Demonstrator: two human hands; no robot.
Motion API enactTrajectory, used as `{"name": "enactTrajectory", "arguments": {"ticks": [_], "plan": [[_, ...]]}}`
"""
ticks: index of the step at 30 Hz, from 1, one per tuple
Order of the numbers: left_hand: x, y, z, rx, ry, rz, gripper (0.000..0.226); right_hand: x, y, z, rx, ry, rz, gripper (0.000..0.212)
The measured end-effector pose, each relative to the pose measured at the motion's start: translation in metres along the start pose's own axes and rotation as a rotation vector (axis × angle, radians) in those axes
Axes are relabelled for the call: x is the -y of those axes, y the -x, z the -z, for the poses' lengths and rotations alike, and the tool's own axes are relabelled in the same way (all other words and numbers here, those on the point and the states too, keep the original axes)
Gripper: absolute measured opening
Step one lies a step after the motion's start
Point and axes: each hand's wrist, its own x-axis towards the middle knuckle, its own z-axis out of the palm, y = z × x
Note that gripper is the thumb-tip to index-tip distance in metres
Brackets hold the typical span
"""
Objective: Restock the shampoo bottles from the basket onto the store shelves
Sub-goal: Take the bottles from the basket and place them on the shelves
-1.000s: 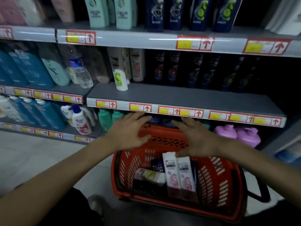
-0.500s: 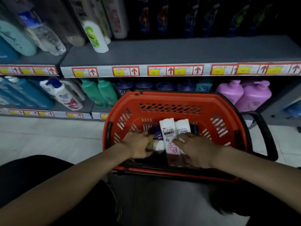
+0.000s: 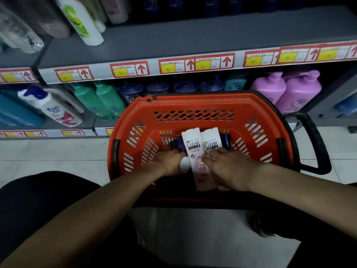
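An orange basket (image 3: 195,105) with black handles stands on the floor before the shelves. Inside lie two white-and-pink CLEAR shampoo bottles, the left one (image 3: 195,149) and the right one (image 3: 211,140), side by side, with dark blue bottles (image 3: 178,145) beside them. My left hand (image 3: 167,163) is down in the basket, its fingers curled round a white bottle (image 3: 184,164) lying sideways. My right hand (image 3: 229,167) covers the lower part of the right CLEAR bottle, fingers curled over it.
The grey middle shelf (image 3: 193,37) above the basket has a wide bare stretch; a white-and-green bottle (image 3: 83,22) stands at its left. The bottom shelf holds green (image 3: 100,101), dark blue and purple (image 3: 289,91) bottles. Pale floor tiles lie to the left.
Both hands dropped from the basket's far rim into the basket and closed on bottles. The view tilted down and came closer to the basket.
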Motion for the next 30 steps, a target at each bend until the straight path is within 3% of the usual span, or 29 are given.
{"name": "enactTrajectory", "arguments": {"ticks": [3,7,9,15,18,26,30], "plan": [[-0.007,0.010,0.011,-0.016,-0.125,0.030,0.051,-0.003,-0.001,0.001,-0.001,0.011,-0.012,0.070],[-0.027,0.038,0.037,0.020,-0.286,-0.093,0.041,-0.004,-0.002,0.001,0.016,-0.004,-0.002,0.075],[-0.010,0.029,0.012,-0.019,-0.272,0.010,0.039,-0.004,-0.002,0.001,0.021,-0.017,-0.003,0.077],[0.025,0.053,0.037,-0.282,0.121,0.227,0.053,-0.006,-0.004,0.006,0.028,-0.077,-0.018,0.074],[0.040,0.065,0.051,-0.396,0.374,0.327,0.049,-0.006,-0.004,0.016,0.032,-0.171,-0.032,0.080],[0.042,0.110,0.107,-0.699,0.494,0.381,0.044,-0.008,-0.008,0.042,-0.004,-0.292,-0.097,0.096],[0.046,0.129,0.129,-0.816,0.845,0.338,0.054,-0.011,-0.016,0.051,-0.086,-0.509,-0.140,0.102]]}}
